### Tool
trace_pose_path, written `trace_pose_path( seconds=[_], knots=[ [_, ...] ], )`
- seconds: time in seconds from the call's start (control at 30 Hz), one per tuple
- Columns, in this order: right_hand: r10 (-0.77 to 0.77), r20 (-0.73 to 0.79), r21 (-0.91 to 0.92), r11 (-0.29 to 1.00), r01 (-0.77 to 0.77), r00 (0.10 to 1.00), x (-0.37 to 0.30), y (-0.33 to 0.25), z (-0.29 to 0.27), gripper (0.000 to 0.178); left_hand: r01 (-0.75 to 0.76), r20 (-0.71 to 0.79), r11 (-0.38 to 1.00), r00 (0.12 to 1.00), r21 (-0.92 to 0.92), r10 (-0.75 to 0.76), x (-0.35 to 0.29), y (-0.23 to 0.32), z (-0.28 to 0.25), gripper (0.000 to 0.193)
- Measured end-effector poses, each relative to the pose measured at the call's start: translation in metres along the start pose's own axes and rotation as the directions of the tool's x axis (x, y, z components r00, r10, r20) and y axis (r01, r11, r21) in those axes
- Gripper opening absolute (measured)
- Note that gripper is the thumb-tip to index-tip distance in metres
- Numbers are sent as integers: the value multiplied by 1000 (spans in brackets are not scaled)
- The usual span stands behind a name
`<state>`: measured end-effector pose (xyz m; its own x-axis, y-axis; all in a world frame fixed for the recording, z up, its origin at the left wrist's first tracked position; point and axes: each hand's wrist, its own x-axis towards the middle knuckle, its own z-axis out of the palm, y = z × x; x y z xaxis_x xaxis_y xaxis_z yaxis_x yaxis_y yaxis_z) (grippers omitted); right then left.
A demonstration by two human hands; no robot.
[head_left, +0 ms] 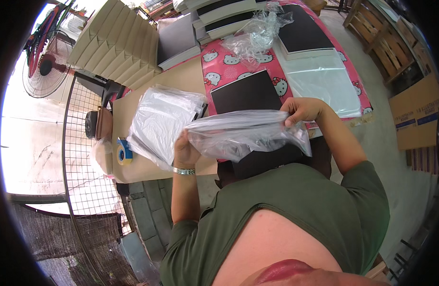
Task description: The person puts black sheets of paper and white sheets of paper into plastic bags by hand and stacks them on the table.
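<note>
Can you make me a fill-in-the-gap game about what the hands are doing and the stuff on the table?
1. Both hands hold a clear plastic ____.
2. The left hand wears a metal ____ at the wrist.
3. The tape roll lies on the ____ end of the table.
4. The flat board on the pink tablecloth is coloured ____.

Missing words: bag, watch, left, black

A clear plastic bag (248, 136) lay at centre; a stack of bagged white packs (160, 121) sat at nine o'clock — and a brown carton (416, 112) with a blue-and-white label (418, 120) stood at three o'clock.
</note>
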<state>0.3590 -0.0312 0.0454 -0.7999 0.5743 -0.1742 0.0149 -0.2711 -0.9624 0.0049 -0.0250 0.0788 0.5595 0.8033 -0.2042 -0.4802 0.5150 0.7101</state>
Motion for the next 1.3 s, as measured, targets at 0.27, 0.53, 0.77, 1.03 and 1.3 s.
trace_pose_path(
  seconds=[0.27, 0.53, 0.77, 1.03, 1.3],
  knots=[
    [-127, -615, 418, 784, 459, 778, 35, 18, -43, 32, 28, -12, 999, 1000, -29, -28, 51, -28, -67, 43],
    [-279, -867, -427, 842, -329, 412, 118, 59, -133, 40, 208, -487, 597, 798, 775, 354, 189, -24, -152, 31],
    [-326, -769, -620, 167, -767, 551, 136, 87, -133, 28, 329, -269, -143, 906, 934, 328, 221, -47, -170, 25],
    [-573, -573, -739, 52, -671, 587, 101, -52, -125, 22, 230, -84, -161, 781, 960, 619, 194, 42, -121, 36],
    [-293, -600, -139, 955, 263, 745, 11, -169, -50, 17, 141, -327, 721, 937, 678, 125, 76, 164, 52, 14]
  ],
)
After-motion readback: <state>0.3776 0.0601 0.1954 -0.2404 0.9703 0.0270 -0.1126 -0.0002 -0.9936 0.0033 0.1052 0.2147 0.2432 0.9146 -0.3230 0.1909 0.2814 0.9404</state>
